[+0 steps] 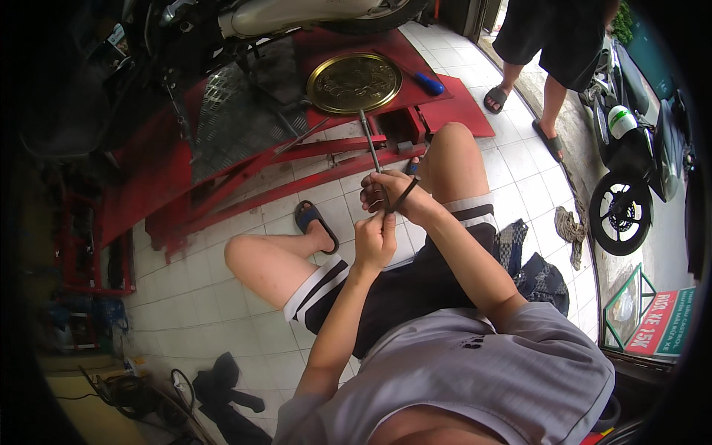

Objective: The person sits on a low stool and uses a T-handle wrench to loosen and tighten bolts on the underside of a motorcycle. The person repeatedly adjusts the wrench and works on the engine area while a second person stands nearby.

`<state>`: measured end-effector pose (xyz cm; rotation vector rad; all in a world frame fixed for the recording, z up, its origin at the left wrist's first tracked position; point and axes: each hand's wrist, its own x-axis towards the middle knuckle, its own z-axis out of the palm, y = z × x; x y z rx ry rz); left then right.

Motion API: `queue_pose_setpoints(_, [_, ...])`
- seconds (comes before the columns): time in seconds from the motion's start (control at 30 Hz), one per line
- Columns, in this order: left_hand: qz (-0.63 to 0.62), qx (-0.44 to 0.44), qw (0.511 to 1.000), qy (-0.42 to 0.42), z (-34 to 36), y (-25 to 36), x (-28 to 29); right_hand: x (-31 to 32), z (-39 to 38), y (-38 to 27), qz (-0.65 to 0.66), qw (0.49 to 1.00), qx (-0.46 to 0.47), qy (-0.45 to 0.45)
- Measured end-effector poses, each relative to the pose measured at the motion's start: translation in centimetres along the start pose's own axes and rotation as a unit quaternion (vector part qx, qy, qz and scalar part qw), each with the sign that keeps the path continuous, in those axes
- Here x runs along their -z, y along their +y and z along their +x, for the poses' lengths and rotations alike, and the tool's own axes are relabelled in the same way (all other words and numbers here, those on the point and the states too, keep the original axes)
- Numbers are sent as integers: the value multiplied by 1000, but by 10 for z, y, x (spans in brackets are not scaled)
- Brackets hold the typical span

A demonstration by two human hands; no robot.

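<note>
Fingers (374, 222) of my left hand (373, 241) pinched the dark band (405, 194) while my right hand (391, 194) gripped the rod (371, 144); I feared it could snap loose

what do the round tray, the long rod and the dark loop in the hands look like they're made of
Round tray: probably brass or brass-coloured metal, golden with an embossed, shiny face.
Long rod: likely steel, thin, straight, grey with a dull gleam.
Dark loop, held by the right hand and left hand: perhaps rubber, matt black and bent; too small to be sure.

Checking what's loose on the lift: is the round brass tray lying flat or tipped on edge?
Flat. The round brass tray lies face up on the red lift, its whole patterned face showing, beside a blue-handled tool.
</note>
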<state>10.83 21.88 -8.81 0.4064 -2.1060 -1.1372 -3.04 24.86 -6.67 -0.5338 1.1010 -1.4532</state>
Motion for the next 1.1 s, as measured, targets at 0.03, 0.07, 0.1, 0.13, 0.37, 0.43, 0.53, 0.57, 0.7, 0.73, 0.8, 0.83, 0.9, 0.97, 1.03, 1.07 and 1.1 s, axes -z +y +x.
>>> queue_pose_setpoints(0.03, [7, 10, 999, -36, -3, 3, -4, 8, -4, 7, -62, 997, 11, 35])
queue_pose_setpoints(0.07, [15, 20, 997, -71, -3, 6, -7, 12, -10, 3, -56, 998, 21, 17])
queue_pose_setpoints(0.1, [22, 30, 994, -105, -2, 12, -9, 20, -8, 0, -144, 988, 38, 30])
queue_pose_setpoints(0.13, [58, 10, 993, -101, 1, 18, -9, 28, -3, -5, -232, 970, 54, 42])
queue_pose_setpoints(0.37, [159, 71, 979, -111, 39, 13, 50, 54, 71, -116, -573, 765, 197, 220])
queue_pose_setpoints(0.43, [166, 78, 977, -105, 47, -1, 61, 61, 104, -138, -605, 736, 198, 231])
queue_pose_setpoints(0.53, [168, 88, 977, -94, 57, -23, 72, 61, 146, -150, -637, 720, 157, 227])
queue_pose_setpoints(0.57, [149, 108, 979, -91, 61, -29, 74, 62, 160, -154, -644, 716, 144, 228])
queue_pose_setpoints(0.7, [89, 113, 985, -90, 86, -50, 71, 82, 198, -153, -613, 727, 189, 246])
queue_pose_setpoints(0.73, [80, 118, 986, -89, 91, -54, 72, 81, 205, -153, -615, 725, 190, 246])
queue_pose_setpoints(0.8, [61, 111, 988, -86, 102, -60, 67, 93, 215, -149, -619, 718, 187, 256])
queue_pose_setpoints(0.83, [59, 102, 990, -82, 108, -63, 64, 101, 220, -149, -626, 723, 169, 238])
queue_pose_setpoints(0.9, [50, 107, 990, -74, 112, -68, 59, 107, 224, -138, -643, 702, 181, 245])
queue_pose_setpoints(0.97, [39, 120, 990, -69, 114, -71, 55, 112, 220, -127, -666, 678, 174, 258])
queue_pose_setpoints(1.03, [19, 138, 989, -55, 106, -80, 61, 97, 209, -124, -664, 693, 159, 230])
queue_pose_setpoints(1.07, [5, 139, 989, -57, 108, -82, 60, 102, 200, -129, -663, 698, 150, 228])
queue_pose_setpoints(1.1, [16, 154, 986, -65, 110, -85, 60, 127, 203, -118, -639, 691, 231, 245])
